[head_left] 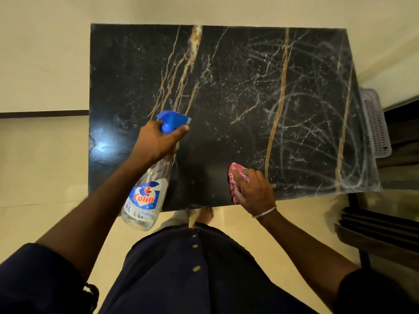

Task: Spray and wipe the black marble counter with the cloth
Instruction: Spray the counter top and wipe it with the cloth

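Your left hand (156, 141) is gripping the spray bottle (147, 191); your right hand (254, 189) is pressing the cloth (233, 177) low on the bench (226, 87), whose streaky right side looks only partly wiped.

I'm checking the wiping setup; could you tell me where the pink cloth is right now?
In the head view, the pink cloth lies under the right hand, pressed on the black marble counter near its front edge, right of the spray bottle.

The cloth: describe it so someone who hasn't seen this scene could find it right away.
Start at the black marble counter with gold veins and go to its near edge, right of centre. There the right hand presses down a small bunched pink cloth. It is the only pink thing; the left hand holds a blue-capped spray bottle.
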Action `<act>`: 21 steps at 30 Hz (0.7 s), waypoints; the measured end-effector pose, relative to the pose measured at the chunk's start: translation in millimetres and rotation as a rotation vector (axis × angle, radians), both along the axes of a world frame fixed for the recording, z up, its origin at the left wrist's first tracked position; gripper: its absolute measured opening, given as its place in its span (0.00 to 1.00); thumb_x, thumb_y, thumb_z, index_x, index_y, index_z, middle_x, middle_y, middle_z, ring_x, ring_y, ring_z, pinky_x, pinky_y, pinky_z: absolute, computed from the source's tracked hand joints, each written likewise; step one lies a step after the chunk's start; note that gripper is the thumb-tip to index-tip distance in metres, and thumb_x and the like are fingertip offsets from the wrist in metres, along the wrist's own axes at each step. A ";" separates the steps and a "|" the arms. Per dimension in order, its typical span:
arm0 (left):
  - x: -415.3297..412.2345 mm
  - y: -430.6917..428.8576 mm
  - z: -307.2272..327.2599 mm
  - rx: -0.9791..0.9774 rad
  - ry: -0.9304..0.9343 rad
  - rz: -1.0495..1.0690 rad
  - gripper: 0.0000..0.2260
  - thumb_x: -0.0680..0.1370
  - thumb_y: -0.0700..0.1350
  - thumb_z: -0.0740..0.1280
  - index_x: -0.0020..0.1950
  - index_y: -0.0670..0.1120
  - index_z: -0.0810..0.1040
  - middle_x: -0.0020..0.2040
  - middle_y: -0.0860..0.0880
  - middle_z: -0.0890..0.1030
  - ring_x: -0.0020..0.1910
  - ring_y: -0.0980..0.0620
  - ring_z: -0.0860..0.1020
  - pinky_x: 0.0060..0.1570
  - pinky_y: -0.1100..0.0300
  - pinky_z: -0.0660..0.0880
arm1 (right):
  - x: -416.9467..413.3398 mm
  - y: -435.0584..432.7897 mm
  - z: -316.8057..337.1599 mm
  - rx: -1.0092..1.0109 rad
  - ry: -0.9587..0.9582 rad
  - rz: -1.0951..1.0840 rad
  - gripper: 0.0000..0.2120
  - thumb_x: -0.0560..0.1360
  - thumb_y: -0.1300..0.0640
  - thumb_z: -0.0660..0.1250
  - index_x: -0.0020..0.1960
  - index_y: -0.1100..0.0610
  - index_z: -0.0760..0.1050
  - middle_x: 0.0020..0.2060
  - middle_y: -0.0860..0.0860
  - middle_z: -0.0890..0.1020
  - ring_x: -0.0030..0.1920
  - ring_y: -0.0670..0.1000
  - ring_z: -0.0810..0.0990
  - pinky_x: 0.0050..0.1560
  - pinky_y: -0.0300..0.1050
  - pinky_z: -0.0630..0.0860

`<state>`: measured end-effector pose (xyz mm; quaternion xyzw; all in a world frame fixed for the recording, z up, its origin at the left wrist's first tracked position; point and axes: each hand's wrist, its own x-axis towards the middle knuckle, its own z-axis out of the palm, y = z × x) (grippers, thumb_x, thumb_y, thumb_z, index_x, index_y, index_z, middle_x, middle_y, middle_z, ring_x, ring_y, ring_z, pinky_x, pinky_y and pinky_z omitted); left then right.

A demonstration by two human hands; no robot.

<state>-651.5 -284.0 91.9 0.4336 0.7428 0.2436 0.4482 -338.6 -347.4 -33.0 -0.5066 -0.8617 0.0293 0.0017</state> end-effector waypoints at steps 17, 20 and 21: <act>-32.9 29.5 9.0 -0.046 0.078 -0.028 0.17 0.76 0.54 0.71 0.53 0.42 0.77 0.36 0.48 0.81 0.31 0.55 0.79 0.31 0.66 0.72 | -144.1 103.1 11.6 -0.054 0.065 0.138 0.25 0.76 0.50 0.65 0.72 0.48 0.65 0.59 0.56 0.76 0.50 0.57 0.75 0.45 0.51 0.73; -39.3 35.7 8.2 -0.047 0.047 -0.032 0.17 0.77 0.54 0.71 0.54 0.42 0.77 0.35 0.48 0.81 0.27 0.57 0.80 0.29 0.69 0.73 | -129.3 145.3 18.4 -0.046 -0.024 -0.039 0.26 0.77 0.55 0.63 0.74 0.44 0.65 0.65 0.52 0.74 0.58 0.57 0.73 0.54 0.53 0.73; -40.9 37.3 7.9 -0.045 0.041 -0.034 0.16 0.77 0.55 0.71 0.54 0.42 0.77 0.35 0.48 0.81 0.26 0.58 0.80 0.28 0.69 0.73 | -125.7 160.5 19.8 -0.049 -0.035 -0.077 0.28 0.77 0.57 0.63 0.75 0.44 0.65 0.67 0.52 0.73 0.62 0.58 0.72 0.58 0.54 0.71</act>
